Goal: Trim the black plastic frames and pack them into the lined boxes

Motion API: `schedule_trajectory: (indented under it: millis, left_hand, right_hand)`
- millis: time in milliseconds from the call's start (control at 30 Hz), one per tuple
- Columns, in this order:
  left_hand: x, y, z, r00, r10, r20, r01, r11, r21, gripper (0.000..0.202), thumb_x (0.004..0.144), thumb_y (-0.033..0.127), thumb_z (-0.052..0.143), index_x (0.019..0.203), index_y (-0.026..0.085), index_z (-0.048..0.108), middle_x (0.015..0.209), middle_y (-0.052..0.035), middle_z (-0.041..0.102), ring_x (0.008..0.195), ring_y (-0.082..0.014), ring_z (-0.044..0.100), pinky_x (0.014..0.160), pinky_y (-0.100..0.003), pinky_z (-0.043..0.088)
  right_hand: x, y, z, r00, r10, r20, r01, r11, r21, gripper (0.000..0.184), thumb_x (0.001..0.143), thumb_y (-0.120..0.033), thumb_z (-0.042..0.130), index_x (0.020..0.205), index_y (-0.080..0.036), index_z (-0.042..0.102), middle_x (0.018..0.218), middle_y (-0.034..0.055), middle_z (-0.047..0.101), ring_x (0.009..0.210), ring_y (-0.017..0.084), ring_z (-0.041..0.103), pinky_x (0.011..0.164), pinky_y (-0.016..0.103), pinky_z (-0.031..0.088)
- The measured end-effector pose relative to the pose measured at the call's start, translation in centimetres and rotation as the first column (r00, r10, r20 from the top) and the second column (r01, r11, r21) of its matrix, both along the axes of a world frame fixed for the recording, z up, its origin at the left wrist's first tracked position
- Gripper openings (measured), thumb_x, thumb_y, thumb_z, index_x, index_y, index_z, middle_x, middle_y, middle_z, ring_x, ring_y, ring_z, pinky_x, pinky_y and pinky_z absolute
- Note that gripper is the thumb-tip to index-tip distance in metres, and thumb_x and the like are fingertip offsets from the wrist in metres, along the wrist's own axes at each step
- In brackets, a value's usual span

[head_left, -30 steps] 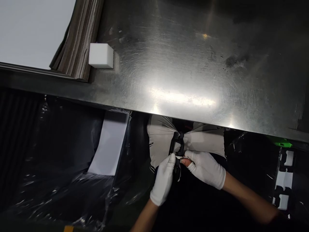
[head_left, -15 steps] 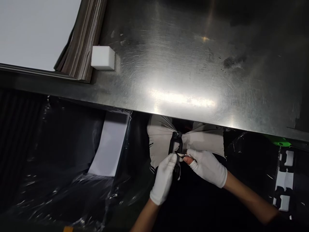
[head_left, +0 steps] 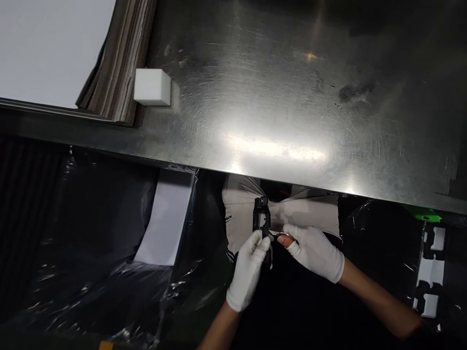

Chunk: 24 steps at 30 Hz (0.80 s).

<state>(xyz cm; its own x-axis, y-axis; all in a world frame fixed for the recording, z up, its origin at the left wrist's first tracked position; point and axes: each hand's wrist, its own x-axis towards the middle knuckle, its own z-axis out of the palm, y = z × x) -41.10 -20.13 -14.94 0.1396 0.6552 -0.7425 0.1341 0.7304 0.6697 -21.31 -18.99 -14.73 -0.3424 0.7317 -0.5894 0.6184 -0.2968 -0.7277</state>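
Note:
In the head view, over my lap and in front of the table edge, a black plastic frame-shaped part [head_left: 261,218] is upright in my left hand [head_left: 248,272]. That hand wears a white glove, its thumb and fingers pinching the part's lower end. My right hand [head_left: 314,253], gloved in white with a bare thumb tip showing, closes on a small shiny metal tool [head_left: 286,235]. The tool's tip points left at the black part; whether they touch I cannot tell. Most of the tool is hidden in the fingers.
A scratched metal table [head_left: 255,97] spans the top. On it, a white block [head_left: 152,87] sits beside a thick stack of sheets [head_left: 124,63]. Below left, clear plastic [head_left: 91,291] and a white panel [head_left: 166,218]; at right, a green object [head_left: 425,214] and white cut-out shapes [head_left: 430,272].
The black part has shifted slightly left and tilted with my left hand, whose fingers have changed their pinch. My right hand has stayed nearly still.

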Motion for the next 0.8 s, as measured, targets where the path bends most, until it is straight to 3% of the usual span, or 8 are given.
schedule_trajectory:
  millis: [133, 300, 467, 800]
  left_hand:
    - [-0.1, 0.2, 0.2, 0.994, -0.09, 0.064, 0.087, 0.995, 0.055, 0.046, 0.102, 0.065, 0.056, 0.09, 0.021, 0.057, 0.078, 0.002, 0.051, 0.069, -0.0145, 0.05, 0.065, -0.028, 0.047]
    - [0.1, 0.4, -0.2, 0.989, -0.141, 0.033, 0.138, 0.987, 0.076, 0.049, 0.09, 0.068, 0.072, 0.101, 0.021, 0.06, 0.084, 0.0006, 0.055, 0.07, -0.0148, 0.048, 0.063, -0.028, 0.045]
    - [0.2, 0.6, -0.2, 0.989, -0.145, 0.01, 0.145, 0.989, 0.026, 0.042, 0.092, 0.06, 0.071, 0.102, 0.021, 0.061, 0.084, -0.0004, 0.057, 0.073, -0.0166, 0.052, 0.065, -0.028, 0.046]
    - [0.6, 1.2, 0.4, 0.992, -0.124, -0.02, 0.124, 0.992, 0.015, 0.022, 0.087, 0.04, 0.069, 0.094, 0.022, 0.058, 0.088, -0.0009, 0.056, 0.077, -0.017, 0.054, 0.069, -0.029, 0.049]
  right_hand:
    - [0.1, 0.4, 0.1, 1.0, -0.002, -0.007, 0.002, 1.0, -0.009, 0.036, 0.115, -0.046, 0.044, 0.091, -0.023, 0.058, 0.079, -0.0016, 0.068, 0.068, 0.014, 0.062, 0.066, 0.025, 0.041]
    - [0.1, 0.9, 0.2, 1.0, 0.019, 0.004, -0.019, 0.999, -0.044, 0.032, 0.115, -0.041, 0.045, 0.092, -0.022, 0.058, 0.081, -0.0009, 0.069, 0.071, 0.015, 0.064, 0.067, 0.025, 0.042]
    - [0.0, 1.0, -0.1, 0.998, 0.059, 0.025, -0.057, 0.996, -0.063, 0.03, 0.115, -0.042, 0.044, 0.1, -0.022, 0.062, 0.087, 0.0012, 0.073, 0.077, 0.016, 0.068, 0.072, 0.026, 0.045]
    - [-0.3, 1.4, 0.1, 0.99, 0.117, 0.077, -0.113, 0.992, -0.063, 0.035, 0.115, -0.044, 0.042, 0.097, -0.022, 0.061, 0.084, 0.0009, 0.072, 0.074, 0.016, 0.067, 0.069, 0.026, 0.042]
